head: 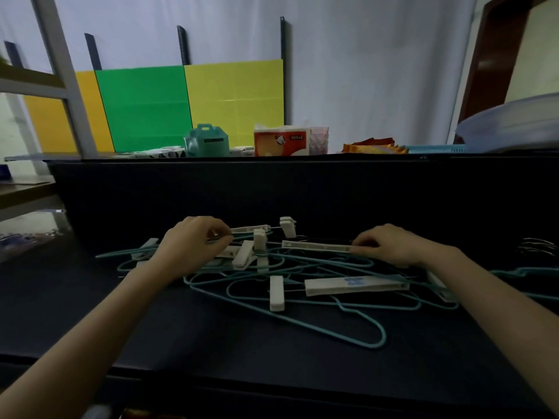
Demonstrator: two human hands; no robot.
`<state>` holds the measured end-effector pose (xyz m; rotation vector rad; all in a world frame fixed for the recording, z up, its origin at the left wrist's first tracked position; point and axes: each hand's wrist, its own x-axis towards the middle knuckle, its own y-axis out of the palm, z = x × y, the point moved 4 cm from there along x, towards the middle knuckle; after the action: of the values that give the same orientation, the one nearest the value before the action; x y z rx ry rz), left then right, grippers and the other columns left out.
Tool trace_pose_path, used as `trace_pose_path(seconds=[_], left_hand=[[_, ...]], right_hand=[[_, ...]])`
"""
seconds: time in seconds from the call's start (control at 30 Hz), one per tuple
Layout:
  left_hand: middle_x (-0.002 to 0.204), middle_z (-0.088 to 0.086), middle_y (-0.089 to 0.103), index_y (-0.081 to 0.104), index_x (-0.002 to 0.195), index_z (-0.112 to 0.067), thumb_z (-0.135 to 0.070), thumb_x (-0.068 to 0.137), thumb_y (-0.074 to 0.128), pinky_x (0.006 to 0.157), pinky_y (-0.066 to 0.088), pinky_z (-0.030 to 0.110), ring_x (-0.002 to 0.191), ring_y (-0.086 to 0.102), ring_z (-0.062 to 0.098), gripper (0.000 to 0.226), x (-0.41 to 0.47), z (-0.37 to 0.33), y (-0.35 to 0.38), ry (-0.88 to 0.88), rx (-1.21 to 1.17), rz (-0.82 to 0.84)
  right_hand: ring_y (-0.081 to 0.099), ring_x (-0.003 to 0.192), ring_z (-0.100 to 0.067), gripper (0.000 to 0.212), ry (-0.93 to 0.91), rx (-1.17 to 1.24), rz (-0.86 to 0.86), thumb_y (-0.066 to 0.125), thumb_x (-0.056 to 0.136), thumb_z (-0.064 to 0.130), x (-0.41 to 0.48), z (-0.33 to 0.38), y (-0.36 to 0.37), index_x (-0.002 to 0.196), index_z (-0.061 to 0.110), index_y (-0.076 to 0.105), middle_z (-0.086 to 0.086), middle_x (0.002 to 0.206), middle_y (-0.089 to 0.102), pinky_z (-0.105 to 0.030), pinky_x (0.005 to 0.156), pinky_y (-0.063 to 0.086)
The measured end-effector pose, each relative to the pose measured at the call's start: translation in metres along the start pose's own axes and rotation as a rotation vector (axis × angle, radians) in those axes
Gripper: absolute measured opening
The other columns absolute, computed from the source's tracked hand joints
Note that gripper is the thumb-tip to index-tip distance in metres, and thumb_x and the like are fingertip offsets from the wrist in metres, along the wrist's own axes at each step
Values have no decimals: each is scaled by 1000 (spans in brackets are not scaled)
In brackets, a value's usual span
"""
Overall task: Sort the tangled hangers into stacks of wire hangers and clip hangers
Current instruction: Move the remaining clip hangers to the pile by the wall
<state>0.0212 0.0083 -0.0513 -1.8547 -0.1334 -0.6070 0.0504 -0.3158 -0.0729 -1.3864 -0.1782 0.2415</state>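
Both hands are down in the tangled pile (287, 267) mid-desk (211, 334), teal wire hangers (348, 328) looped through white clip hangers (354, 285). The right hand (393, 244) pinches the end of a white clip-hanger bar (317, 245), its grip clenched on it, likely to draw it free. The left hand (193, 243) has fingers closed around something thin at the pile's far left, wire or clip rod, can't tell which; probably steadying the heap against the pull. A few metal hooks (535, 246) sit apart at far right, maybe a stack begun. Sorting looks barely begun.
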Motion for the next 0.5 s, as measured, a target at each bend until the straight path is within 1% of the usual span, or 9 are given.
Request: trace_pose_path(seconds=[0.07, 0.13, 0.2, 0.27, 0.33, 0.4, 0.5], left_hand=[[96, -10, 61, 67, 103, -25, -34, 89, 55, 75, 49, 31, 85, 52, 7, 20, 3, 5, 2, 13, 0, -3], [99, -9, 62, 66, 105, -23, -34, 90, 54, 77, 50, 32, 88, 51, 8, 22, 8, 12, 2, 19, -11, -15], [103, -6, 62, 64, 109, -20, -32, 90, 55, 81, 49, 33, 92, 52, 10, 25, 15, 18, 3, 8, -35, -22], [111, -1, 61, 60, 118, -17, -31, 91, 53, 85, 48, 33, 99, 54, 15, 31, 23, 25, 7, -13, -42, 17], [124, 4, 57, 52, 127, -15, -32, 93, 49, 90, 44, 31, 111, 53, 20, 38, 34, 32, 15, -59, -46, 139], [135, 6, 50, 45, 134, -13, -32, 96, 44, 94, 39, 29, 120, 49, 22, 43, 44, 39, 24, -114, -43, 282], [141, 7, 45, 41, 137, -12, -32, 98, 37, 96, 34, 27, 126, 43, 23, 44, 54, 50, 37, -170, -41, 464]], right_hand=[[57, 88, -10, 36, -25, -1, -11, 46, 89, 53, -3, 2, -2, 111, 29, 61, 8, 104, 62, -34, 81, 50], [56, 87, -8, 34, -43, -36, -50, 44, 89, 56, -10, 3, -9, 109, 32, 60, 13, 100, 59, -32, 78, 49], [54, 84, -4, 32, -65, -111, -115, 43, 88, 58, -20, 5, -20, 106, 36, 58, 19, 94, 54, -27, 71, 46], [52, 84, -3, 31, -83, -184, -178, 43, 87, 59, -30, 6, -32, 105, 39, 56, 22, 93, 51, -25, 67, 41], [51, 88, -3, 31, -90, -224, -231, 45, 85, 59, -41, 3, -45, 108, 39, 54, 21, 99, 51, -25, 67, 40], [51, 90, -3, 34, -93, -237, -268, 46, 82, 60, -53, -2, -56, 109, 41, 52, 21, 103, 51, -26, 70, 42], [53, 88, -2, 42, -97, -237, -314, 37, 71, 72, -71, -14, -64, 102, 47, 49, 25, 100, 51, -29, 72, 47]])
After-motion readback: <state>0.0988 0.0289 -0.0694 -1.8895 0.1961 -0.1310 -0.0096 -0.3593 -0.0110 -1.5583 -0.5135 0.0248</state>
